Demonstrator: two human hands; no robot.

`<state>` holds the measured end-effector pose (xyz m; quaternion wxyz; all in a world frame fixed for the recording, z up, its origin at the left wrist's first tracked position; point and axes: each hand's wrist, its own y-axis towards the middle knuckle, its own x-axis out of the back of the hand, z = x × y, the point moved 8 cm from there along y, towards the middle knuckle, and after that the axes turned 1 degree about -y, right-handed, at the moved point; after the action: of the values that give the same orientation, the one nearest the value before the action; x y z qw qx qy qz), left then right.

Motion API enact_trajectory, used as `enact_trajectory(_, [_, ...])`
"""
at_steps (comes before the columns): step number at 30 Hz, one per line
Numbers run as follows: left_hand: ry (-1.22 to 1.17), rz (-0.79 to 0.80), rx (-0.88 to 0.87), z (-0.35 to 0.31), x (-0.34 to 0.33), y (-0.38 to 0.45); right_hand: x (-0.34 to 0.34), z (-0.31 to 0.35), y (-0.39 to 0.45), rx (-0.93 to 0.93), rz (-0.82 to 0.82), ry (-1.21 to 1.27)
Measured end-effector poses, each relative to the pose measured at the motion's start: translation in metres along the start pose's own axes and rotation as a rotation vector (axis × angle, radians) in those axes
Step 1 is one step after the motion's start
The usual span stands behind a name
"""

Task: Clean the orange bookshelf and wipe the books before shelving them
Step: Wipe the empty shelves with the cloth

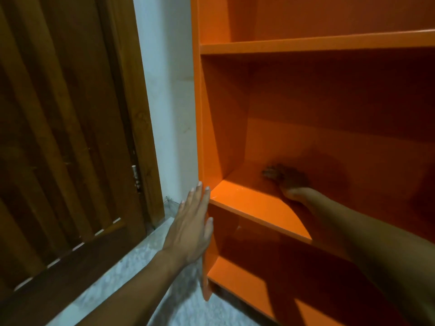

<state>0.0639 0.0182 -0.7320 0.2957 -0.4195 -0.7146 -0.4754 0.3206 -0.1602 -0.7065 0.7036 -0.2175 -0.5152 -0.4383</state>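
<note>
No brand, label or writing can be read anywhere in the head view. The left hand (191,222) lies flat against the front edge of the bookshelf's (317,42) left side panel, fingers (198,194) straight and close together, thumb resting on the panel's inner face just below the middle shelf's (247,201) front left corner; it holds nothing. The right hand (288,178) reaches deep into the compartment above that shelf, near its back wall, dark and blurred, so I cannot tell whether its fingers are open or gripping something. The bookshelf stands on the speckled floor (141,267) beside a white wall (169,90) and a wooden door (58,137).
</note>
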Motion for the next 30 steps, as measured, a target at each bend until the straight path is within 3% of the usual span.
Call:
enact_trajectory(2, [-0.015, 0.005, -0.003, 0.001, -0.005, -0.002, -0.012, 0.0, 0.012, -0.063, 0.033, -0.118])
enact_trajectory(9, [-0.038, 0.062, -0.005, 0.002, -0.009, -0.007, -0.028, 0.077, 0.024, 0.038, 0.124, -0.036])
enact_trajectory(17, [0.076, 0.092, 0.016, 0.008, -0.004, -0.004, -0.039, 0.121, -0.021, 0.158, 0.163, 0.018])
enact_trajectory(24, [0.139, 0.154, 0.058, 0.007, 0.005, -0.004, -0.036, 0.159, -0.081, 0.415, 0.053, -0.088])
enact_trajectory(30, [0.154, 0.181, 0.072, 0.001, 0.015, -0.007, -0.061, 0.16, -0.122, 0.557, 0.01, -0.433])
